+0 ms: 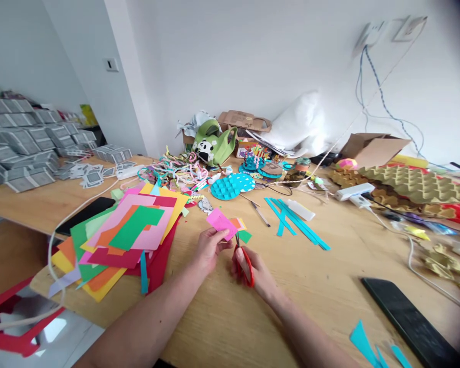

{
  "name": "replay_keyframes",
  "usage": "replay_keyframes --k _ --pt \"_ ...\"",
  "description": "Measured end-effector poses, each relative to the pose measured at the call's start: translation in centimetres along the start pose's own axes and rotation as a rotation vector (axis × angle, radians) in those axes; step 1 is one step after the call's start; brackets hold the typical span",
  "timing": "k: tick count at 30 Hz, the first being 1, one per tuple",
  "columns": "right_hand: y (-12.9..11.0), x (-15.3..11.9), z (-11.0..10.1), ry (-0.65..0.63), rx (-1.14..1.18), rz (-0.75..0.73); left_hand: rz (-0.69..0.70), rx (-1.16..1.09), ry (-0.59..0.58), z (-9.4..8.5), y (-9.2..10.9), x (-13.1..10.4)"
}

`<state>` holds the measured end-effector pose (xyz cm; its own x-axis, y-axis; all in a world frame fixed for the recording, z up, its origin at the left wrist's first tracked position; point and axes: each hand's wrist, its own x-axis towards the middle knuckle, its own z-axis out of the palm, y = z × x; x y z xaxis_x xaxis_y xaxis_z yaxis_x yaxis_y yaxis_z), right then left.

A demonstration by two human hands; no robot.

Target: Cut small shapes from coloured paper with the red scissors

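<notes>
My left hand [210,249] pinches a small piece of pink paper [219,221] between thumb and fingers. Red-handled scissors [249,268] are gripped in my right hand [258,271], their blades up at the right edge of the pink paper. Whether the blades are parted I cannot tell. Just beyond lie small orange and green paper pieces [245,236] on the wooden table. Left of my hands is a heap of coloured paper sheets [138,227] in green, pink, orange, yellow and red.
Blue paper strips [301,225] and a pen [259,212] lie ahead to the right. A dark phone [406,319] rests at the near right, beside blue scraps [362,342]. Further back are blue dotted discs [226,187], a green bag [214,145] and egg trays [417,184]. A white cable [57,237] crosses the left side.
</notes>
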<state>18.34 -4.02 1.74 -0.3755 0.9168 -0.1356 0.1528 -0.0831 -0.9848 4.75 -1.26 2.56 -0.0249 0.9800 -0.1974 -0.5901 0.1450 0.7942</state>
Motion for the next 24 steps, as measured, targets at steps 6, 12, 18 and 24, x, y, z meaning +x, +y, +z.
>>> replay_keyframes --k 6,12,18,24 --pt "0.10 0.04 0.03 -0.033 0.010 0.002 -0.026 0.008 -0.012 0.29 -0.16 -0.37" --pt "0.35 0.16 -0.05 -0.012 0.002 0.011 -0.004 0.065 0.018 0.57 -0.13 -0.66" --pt "0.40 0.25 -0.14 0.010 0.024 0.015 0.014 0.104 0.016 0.53 -0.33 -0.57" --pt "0.09 0.21 -0.17 0.001 0.038 0.016 0.021 0.132 0.012 0.44 -0.48 -0.47"
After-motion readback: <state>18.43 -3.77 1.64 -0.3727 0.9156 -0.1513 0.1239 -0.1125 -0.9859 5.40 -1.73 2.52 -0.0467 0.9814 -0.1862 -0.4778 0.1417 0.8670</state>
